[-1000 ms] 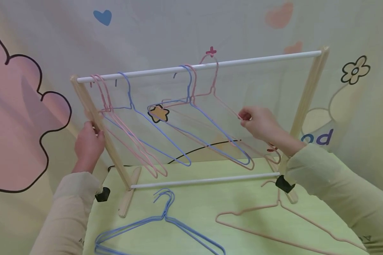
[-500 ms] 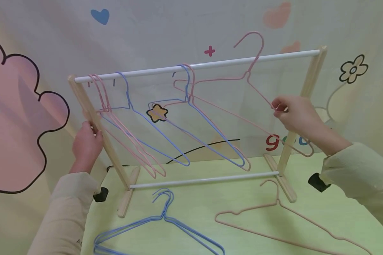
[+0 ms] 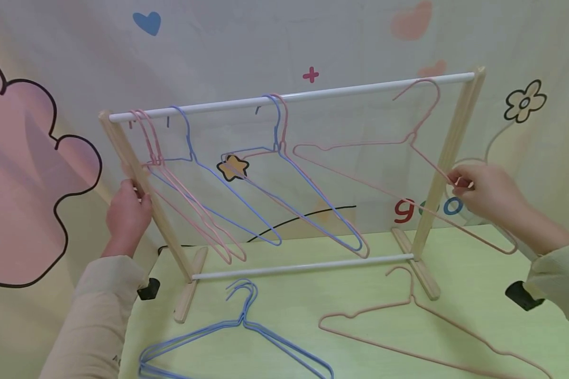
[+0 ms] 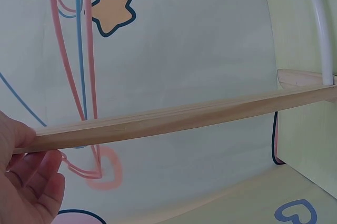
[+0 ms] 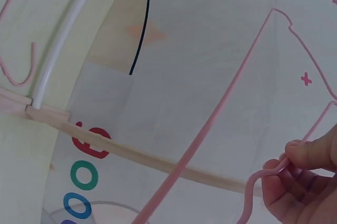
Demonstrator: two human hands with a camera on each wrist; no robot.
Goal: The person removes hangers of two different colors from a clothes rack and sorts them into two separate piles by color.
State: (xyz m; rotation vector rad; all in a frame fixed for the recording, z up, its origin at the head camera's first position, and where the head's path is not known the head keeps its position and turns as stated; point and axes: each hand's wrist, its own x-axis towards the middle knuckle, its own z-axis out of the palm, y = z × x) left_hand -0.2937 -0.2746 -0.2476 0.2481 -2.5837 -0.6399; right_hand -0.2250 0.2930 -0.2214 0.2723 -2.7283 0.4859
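Observation:
My right hand (image 3: pixel 486 189) pinches the right shoulder of a pink hanger (image 3: pixel 355 143); its hook stands at the right part of the rack's white top rail (image 3: pixel 341 95). Whether that hook touches the rail I cannot tell. In the right wrist view, thumb and fingertips (image 5: pixel 297 153) close on the pink wire. My left hand (image 3: pixel 129 218) grips the rack's left wooden post (image 3: pixel 163 221), as the left wrist view shows too, with the thumb on one side of the post (image 4: pixel 158 124) and fingers on the other.
On the rail hang pink hangers (image 3: pixel 157 142) and a blue hanger (image 3: pixel 188 137) at left, plus a blue and pink pair (image 3: pixel 281 126) mid-rail. Blue hangers (image 3: pixel 243 318) and a pink hanger (image 3: pixel 412 301) lie on the green table (image 3: pixel 284 300). A right post (image 3: pixel 448 158) stands beside my right hand.
My right hand has carried the pink hanger rightward from the middle of the rail, first rising above it, then lowering. My left hand stays on the post.

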